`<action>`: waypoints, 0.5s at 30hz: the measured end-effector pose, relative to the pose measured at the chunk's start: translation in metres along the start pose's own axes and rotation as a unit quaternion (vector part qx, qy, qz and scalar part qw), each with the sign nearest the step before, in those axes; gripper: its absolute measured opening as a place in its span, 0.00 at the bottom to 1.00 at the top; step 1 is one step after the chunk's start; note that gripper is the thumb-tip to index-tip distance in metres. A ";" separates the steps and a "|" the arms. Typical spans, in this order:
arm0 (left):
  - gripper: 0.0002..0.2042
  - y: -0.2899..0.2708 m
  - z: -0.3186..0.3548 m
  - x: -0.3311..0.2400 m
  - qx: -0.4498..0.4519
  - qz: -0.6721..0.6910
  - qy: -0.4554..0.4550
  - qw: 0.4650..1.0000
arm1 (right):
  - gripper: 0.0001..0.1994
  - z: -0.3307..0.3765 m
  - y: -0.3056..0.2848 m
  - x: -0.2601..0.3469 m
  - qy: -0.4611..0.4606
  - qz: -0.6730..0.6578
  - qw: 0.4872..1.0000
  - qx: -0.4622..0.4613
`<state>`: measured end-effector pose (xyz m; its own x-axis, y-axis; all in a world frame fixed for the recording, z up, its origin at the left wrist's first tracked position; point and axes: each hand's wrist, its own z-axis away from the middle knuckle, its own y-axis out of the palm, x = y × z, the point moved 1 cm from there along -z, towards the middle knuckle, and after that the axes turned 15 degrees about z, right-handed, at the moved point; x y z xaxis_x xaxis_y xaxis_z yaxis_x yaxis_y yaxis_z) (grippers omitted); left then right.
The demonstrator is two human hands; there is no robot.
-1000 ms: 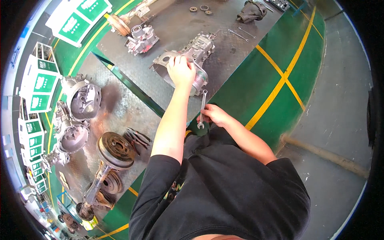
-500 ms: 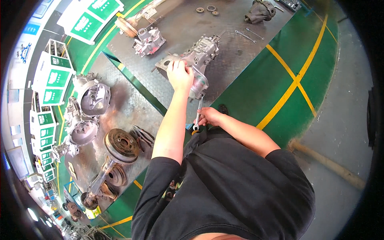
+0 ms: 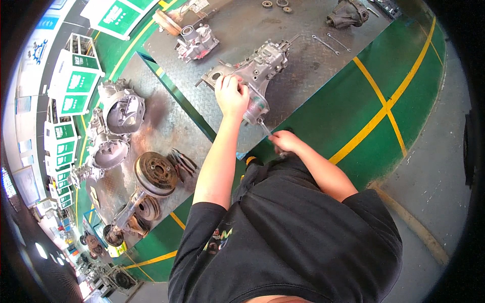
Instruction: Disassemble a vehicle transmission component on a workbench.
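A grey metal gearbox (image 3: 270, 60) lies on the steel tabletop in front of me. My left hand (image 3: 232, 96) is closed over the edge of its housing, beside the wide bell-shaped end. In my right hand (image 3: 284, 142) is a combination wrench (image 3: 265, 128), held at its near end. The wrench's ring end sits at the near face of the gearbox, and the shank slants down to the right. Whether the ring is fully seated on a bolt is too small to tell. My right fingers partly hide the wrench's other end.
Two loose wrenches (image 3: 326, 45) lie right of the gearbox. A second gearbox part (image 3: 197, 43) stands behind it, and a dark differential housing (image 3: 348, 14) lies far right. The left table (image 3: 159, 123) bears bell housings (image 3: 125, 113) and a rusty brake drum (image 3: 155, 174).
My right hand has swung to the right with the wrench, which pointed almost straight toward me before. My left hand keeps its hold on the gearbox. The whole view has shifted slightly.
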<state>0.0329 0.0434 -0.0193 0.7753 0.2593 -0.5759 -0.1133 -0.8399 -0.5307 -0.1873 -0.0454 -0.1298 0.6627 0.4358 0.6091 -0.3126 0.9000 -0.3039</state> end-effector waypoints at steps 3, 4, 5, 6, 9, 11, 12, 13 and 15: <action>0.07 -0.002 0.002 0.004 0.020 -0.001 -0.023 1.000 | 0.26 0.000 -0.025 -0.020 -0.010 0.186 0.970 -0.156; 0.07 -0.001 0.002 0.006 0.017 -0.002 -0.018 1.000 | 0.26 0.002 -0.042 -0.014 -0.019 0.216 0.963 -0.160; 0.07 -0.001 0.002 0.006 0.014 -0.002 -0.012 1.000 | 0.26 0.007 -0.062 -0.005 -0.027 0.245 0.955 -0.164; 0.07 0.000 0.002 0.004 0.017 -0.003 -0.014 1.000 | 0.26 0.007 -0.082 0.004 -0.058 0.296 0.940 -0.161; 0.06 0.000 -0.003 -0.001 0.001 -0.008 -0.015 1.000 | 0.26 -0.021 -0.132 0.027 -0.120 0.459 0.870 -0.134; 0.06 0.001 -0.002 0.001 0.015 0.001 -0.025 1.000 | 0.23 -0.041 -0.154 0.050 -0.185 0.519 0.825 -0.126; 0.06 0.001 -0.002 0.001 0.016 0.001 -0.024 1.000 | 0.22 -0.047 -0.158 0.061 -0.208 0.543 0.803 -0.132; 0.06 0.002 -0.001 0.001 0.011 -0.001 -0.021 1.000 | 0.21 -0.052 -0.160 0.073 -0.231 0.567 0.779 -0.138; 0.06 0.002 -0.001 0.001 0.007 -0.003 -0.017 1.000 | 0.21 -0.060 -0.160 0.079 -0.239 0.591 0.761 -0.121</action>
<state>0.0343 0.0420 -0.0202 0.7542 0.2810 -0.5934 -0.1174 -0.8315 -0.5429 -0.0444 -0.1557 -0.0766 -0.3256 0.9454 -0.0155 -0.3259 -0.1276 -0.9367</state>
